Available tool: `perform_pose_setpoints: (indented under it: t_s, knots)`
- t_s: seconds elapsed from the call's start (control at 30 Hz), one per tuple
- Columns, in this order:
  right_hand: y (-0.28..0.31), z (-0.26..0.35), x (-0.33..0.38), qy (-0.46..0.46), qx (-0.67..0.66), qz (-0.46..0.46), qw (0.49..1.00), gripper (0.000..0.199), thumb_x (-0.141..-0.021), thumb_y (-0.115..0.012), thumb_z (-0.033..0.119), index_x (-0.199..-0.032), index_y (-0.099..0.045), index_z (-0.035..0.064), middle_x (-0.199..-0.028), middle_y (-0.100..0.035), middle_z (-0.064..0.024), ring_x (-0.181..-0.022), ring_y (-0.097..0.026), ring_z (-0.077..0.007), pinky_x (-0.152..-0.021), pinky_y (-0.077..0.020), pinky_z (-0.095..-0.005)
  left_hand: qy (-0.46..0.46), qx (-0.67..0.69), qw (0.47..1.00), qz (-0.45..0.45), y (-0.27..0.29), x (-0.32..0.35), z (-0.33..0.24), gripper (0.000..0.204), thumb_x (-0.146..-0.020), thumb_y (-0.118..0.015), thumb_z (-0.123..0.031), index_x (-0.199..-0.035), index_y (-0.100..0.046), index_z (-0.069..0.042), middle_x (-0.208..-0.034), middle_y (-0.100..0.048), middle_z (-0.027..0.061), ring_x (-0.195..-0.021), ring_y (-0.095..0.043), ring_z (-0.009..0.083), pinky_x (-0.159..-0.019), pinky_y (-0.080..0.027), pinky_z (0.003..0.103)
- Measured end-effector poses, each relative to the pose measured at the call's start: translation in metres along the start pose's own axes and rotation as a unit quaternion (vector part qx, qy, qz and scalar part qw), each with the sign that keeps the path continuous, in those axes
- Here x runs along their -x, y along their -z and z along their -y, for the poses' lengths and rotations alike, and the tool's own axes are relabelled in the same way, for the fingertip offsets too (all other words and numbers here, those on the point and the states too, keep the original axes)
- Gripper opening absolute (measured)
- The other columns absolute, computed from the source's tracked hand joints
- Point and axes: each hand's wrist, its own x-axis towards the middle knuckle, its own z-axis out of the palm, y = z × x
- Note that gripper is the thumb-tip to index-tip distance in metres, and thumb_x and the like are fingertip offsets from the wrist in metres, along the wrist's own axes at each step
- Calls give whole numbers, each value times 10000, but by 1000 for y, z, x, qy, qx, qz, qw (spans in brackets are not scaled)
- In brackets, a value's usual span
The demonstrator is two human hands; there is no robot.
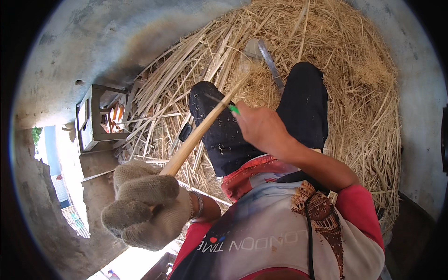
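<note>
My left hand (144, 203), in a thick grey-beige knitted glove, is closed around the near end of a long, pale strip of wood or bamboo (196, 135). The strip slants up and away over my left thigh, its far part narrower. My bare right hand (263, 128) grips a small knife with a green handle (234, 109). Its thin blade (213, 98), slightly blurred, crosses the strip near the left knee. How the blade meets the strip's surface is hard to make out.
Straw-like shavings and strips (354, 88) cover the ground around my legs. Beyond my knees, a larger metal blade (270, 63) leans by a pale round block (253, 48). A small wooden frame box (102, 119) stands at left by the wall. A dark flat object (185, 132) lies beside my left leg.
</note>
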Motion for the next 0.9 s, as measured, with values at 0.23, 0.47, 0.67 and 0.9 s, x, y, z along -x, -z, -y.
perform_pose_setpoints:
  t_s: [0.23, 0.47, 0.67, 0.9]
  knots:
    - [-31, -73, -29, -39, 128, -39, 990, 209, -977, -516, 215, -1001, -559, 12, -643, -620, -246, -637, -653, -453, -572, -507, -556, -83, -201, 973, 73, 2, -4, -5, 370, -907, -472, -265, -586, -388, -102, -409, -431, 73, -349, -397, 191, -386, -324, 346]
    - [-27, -50, -27, -46, 135, -22, 990, 220, -942, -528, 178, -1065, -592, 8, -716, -663, -239, -707, -687, -427, -622, -540, -538, -78, -77, 994, -29, -6, 4, 8, 386, -948, -399, -302, -613, -414, -110, -402, -449, 82, -334, -405, 184, -383, -341, 351]
    - [-28, -151, -57, -126, 164, -66, 976, 298, -990, -532, 273, -1080, -587, -6, -748, -661, -268, -720, -667, -467, -647, -539, -532, -11, -38, 999, -25, 11, -1, 3, 449, -1000, -343, -333, -648, -453, -76, -394, -423, 83, -358, -431, 170, -399, -388, 312]
    - [8, -11, -16, 11, -133, -9, 991, 257, -1001, -536, 279, -1031, -575, 27, -736, -618, -253, -682, -617, -458, -626, -485, -511, -39, -152, 976, -153, 4, 6, 11, 428, -980, -392, -291, -643, -448, -33, -490, -477, 117, -389, -466, 183, -409, -424, 335]
